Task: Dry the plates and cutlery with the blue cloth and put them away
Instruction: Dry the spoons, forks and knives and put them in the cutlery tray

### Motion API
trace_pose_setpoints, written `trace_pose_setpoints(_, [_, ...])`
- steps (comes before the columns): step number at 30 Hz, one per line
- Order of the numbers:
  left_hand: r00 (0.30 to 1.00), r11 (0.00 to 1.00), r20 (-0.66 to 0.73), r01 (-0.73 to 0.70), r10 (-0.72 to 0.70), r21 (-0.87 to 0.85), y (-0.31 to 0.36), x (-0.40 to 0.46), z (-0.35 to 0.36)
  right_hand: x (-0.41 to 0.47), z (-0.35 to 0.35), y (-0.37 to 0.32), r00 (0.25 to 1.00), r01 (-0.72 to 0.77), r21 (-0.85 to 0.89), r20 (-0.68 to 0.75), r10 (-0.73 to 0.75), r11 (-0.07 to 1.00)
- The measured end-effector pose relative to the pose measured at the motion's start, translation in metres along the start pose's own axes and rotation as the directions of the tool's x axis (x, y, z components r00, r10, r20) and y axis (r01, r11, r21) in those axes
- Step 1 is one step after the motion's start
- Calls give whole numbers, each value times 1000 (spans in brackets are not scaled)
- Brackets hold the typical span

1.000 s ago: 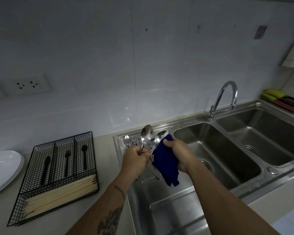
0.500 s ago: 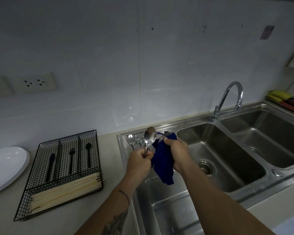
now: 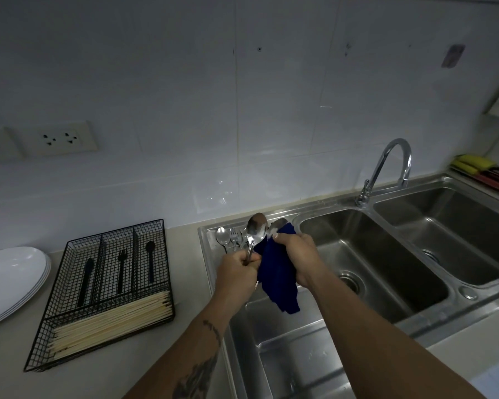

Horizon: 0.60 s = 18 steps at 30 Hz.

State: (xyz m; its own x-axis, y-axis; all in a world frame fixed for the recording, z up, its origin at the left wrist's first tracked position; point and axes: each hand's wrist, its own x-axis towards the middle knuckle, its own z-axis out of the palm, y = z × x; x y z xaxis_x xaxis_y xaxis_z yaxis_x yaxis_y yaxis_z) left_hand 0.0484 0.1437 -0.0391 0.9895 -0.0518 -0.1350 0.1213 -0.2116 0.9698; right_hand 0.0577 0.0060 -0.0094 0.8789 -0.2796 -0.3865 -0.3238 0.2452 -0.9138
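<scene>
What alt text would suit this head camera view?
Over a steel double sink, the left hand grips metal spoons while the right hand wipes one with a dark blue cloth. A black wire cutlery tray and white plates sit left.

Colours around my steel double sink (image 3: 323,214)

My dark blue cloth (image 3: 277,272) wraps one shiny silver spoon (image 3: 256,230); left of the sink, a black wire-grid cutlery tray (image 3: 104,286) holds black utensils (image 3: 121,269) and pale cream chopsticks (image 3: 110,321), beside white plates (image 3: 9,277).

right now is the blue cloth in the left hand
No, the right hand grips the blue cloth; the left hand holds spoons.
</scene>
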Motion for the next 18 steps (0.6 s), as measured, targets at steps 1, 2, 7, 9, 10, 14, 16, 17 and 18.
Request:
trace_pose_setpoints(1, [1000, 1000, 1, -8, 8, 0, 1, -1, 0, 1, 0, 0, 1000, 20, -17, -3, -20, 1000])
trace_pose_setpoints(2, [1000, 1000, -3, -12, 12, -3, 2, -1, 1, 1, -1, -1, 999, 45, -37, -2, -45, 998])
trace_pose_setpoints(7, [991, 1000, -136, -15, 15, -1, 17, 2, -4, 1, -8, -5, 985, 175, -297, 57, -165, 939])
trace_pose_setpoints(9, [992, 1000, -126, -19, 18, -9, 27, 7, -7, 0, -9, -8, 978, 199, -385, 135, -158, 901])
trace_pose_setpoints(10, [994, 1000, -105, -20, 18, -15, 32, 9, -8, -1, -8, -9, 973, 212, -423, 176, -149, 881])
trace_pose_setpoints(14, [996, 999, -80, -39, 42, 35, 45, 13, -6, -5, -7, -15, 957, 246, -480, 261, -130, 842])
trace_pose_setpoints(16, [991, 995, -116, -63, 72, 81, 45, 13, -2, -7, -7, -14, 956, 248, -491, 262, -131, 835])
trace_pose_setpoints(17, [987, 991, -129, -80, 93, 106, 45, 13, 0, -9, -7, -14, 959, 244, -487, 252, -132, 839])
trace_pose_setpoints(18, [984, 988, -134, -97, 114, 124, 44, 12, 3, -10, -8, -12, 961, 235, -471, 242, -131, 850])
